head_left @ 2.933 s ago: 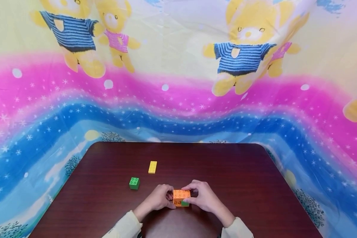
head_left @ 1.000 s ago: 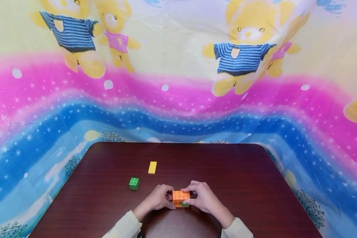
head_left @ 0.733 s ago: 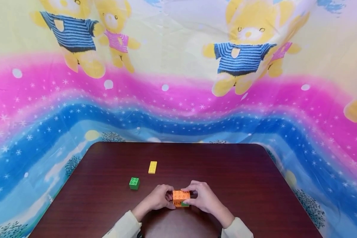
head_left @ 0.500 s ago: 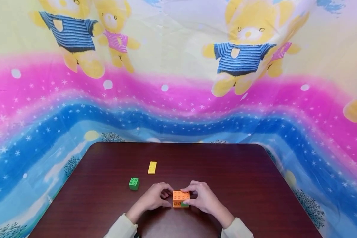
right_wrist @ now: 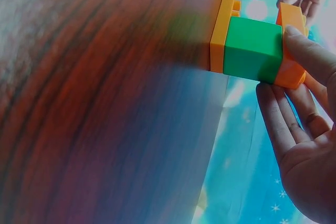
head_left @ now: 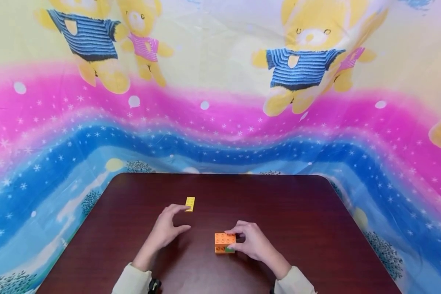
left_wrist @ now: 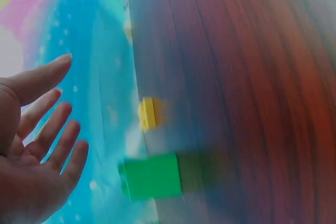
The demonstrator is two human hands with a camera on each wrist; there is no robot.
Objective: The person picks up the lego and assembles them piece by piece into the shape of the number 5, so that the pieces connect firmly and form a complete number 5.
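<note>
My right hand [head_left: 255,243] grips the right end of a small stack near the table's front; its orange top brick [head_left: 225,238] sits over a green brick [head_left: 230,250]. In the right wrist view the green block [right_wrist: 253,50] stands between an orange base plate [right_wrist: 221,32] and the orange top brick [right_wrist: 290,45]. My left hand [head_left: 163,230] is held over the table to the left, fingers extended and apart, holding nothing. A loose green brick [left_wrist: 152,177] shows in the left wrist view; in the head view that hand hides it. Beyond its fingertips lies a yellow plate [head_left: 190,203].
The dark wooden table [head_left: 279,204] has rounded back corners. Behind it and at both sides hangs a curtain [head_left: 220,102] printed with bears.
My left hand has left the side of the stack and moved left and away from me, its fingers spreading, covering the loose green brick. My right hand keeps its grip on the stack.
</note>
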